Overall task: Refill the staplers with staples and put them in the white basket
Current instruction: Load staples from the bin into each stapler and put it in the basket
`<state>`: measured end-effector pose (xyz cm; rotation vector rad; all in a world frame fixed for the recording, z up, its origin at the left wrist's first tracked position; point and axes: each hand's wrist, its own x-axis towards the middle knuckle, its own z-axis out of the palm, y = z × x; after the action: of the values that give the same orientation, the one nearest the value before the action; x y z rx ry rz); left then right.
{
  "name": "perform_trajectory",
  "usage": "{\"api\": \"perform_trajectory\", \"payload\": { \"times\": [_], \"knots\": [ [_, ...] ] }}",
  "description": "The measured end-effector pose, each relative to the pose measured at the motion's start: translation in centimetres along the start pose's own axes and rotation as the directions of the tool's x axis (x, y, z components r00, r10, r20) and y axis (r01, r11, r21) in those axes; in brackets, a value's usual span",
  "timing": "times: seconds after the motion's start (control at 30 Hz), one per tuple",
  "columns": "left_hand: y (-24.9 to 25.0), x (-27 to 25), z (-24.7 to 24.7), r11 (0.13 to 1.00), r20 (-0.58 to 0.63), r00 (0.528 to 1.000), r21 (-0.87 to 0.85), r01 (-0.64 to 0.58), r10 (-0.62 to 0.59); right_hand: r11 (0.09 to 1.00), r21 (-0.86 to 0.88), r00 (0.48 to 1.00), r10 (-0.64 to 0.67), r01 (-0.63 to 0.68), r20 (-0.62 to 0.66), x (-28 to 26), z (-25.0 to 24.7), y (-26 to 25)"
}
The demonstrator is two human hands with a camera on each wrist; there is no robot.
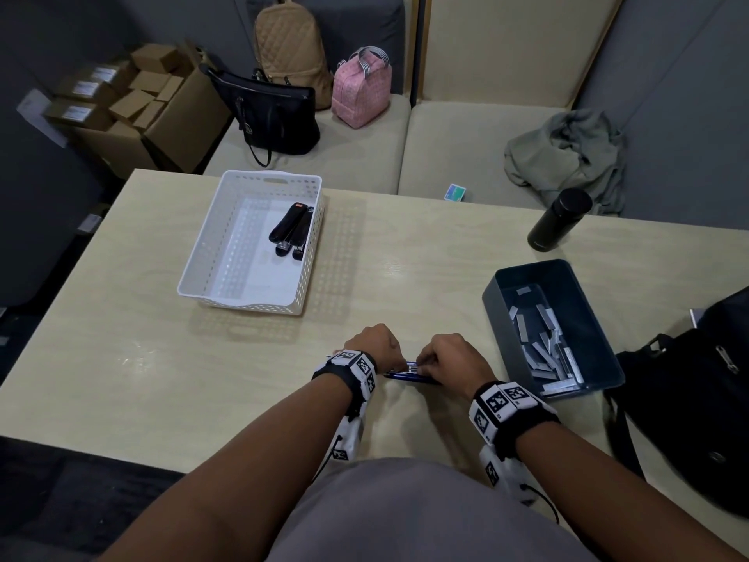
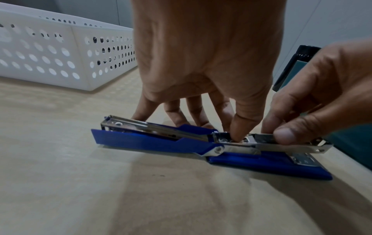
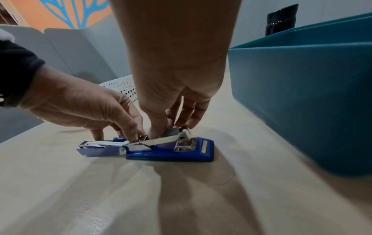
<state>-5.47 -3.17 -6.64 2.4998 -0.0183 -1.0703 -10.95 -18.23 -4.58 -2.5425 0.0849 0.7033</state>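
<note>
A blue stapler (image 1: 409,374) lies hinged wide open on the table, lid (image 2: 151,139) to the left and base (image 3: 171,154) to the right. My left hand (image 2: 231,125) holds it at the hinge, thumb pressed into the metal magazine and fingers behind it. My right hand (image 2: 277,132) pinches a grey staple strip (image 2: 263,138) that sits in the magazine channel. The white basket (image 1: 243,307) stands further back on the left with a black stapler (image 1: 289,229) inside. In the head view both hands (image 1: 399,358) (image 1: 423,361) hide most of the blue stapler.
A dark blue-grey bin (image 1: 498,318) holding several loose staple strips (image 1: 547,346) stands close on the right of my right hand. A black bottle (image 1: 559,219) is at the back right, a black bag (image 1: 689,399) at the table's right edge.
</note>
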Motion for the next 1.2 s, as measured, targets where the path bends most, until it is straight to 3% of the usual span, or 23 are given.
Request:
{"api": "perform_trajectory", "payload": {
  "times": [0.1, 0.27, 0.53, 0.73, 1.0, 1.2],
  "knots": [
    [0.0, 0.1, 0.0, 1.000, 0.006, 1.000, 0.001, -0.001, 0.001, 0.998, -0.058, 0.999, -0.023, 0.022, -0.027, 0.0, -0.1, -0.1],
    [-0.1, 0.2, 0.1, 1.000, 0.005, 1.000, -0.002, -0.013, 0.013, 0.938, -0.311, 0.986, -0.167, 0.152, -0.020, -0.4, 0.3, -0.4],
    [0.1, 0.0, 0.0, 1.000, -0.004, 1.000, 0.018, -0.010, 0.010, 0.960, -0.226, 0.986, -0.169, 0.165, 0.004, -0.6, 0.4, 0.3],
    [0.1, -0.1, -0.1, 1.000, 0.003, 1.000, 0.009, -0.012, 0.012, 0.998, -0.042, 0.999, -0.041, 0.041, -0.006, -0.6, -0.3, 0.4],
    [0.1, -0.2, -0.2, 1.000, 0.014, 1.000, -0.002, -0.006, 0.006, 0.927, -0.351, 0.988, -0.150, 0.131, -0.028, -1.0, 0.5, -0.1],
    [0.2, -0.3, -0.2, 1.000, 0.006, 1.000, 0.015, -0.005, 0.005, 0.918, -0.364, 0.979, -0.194, 0.156, -0.069, -1.6, 1.2, 0.7]
  ]
}}
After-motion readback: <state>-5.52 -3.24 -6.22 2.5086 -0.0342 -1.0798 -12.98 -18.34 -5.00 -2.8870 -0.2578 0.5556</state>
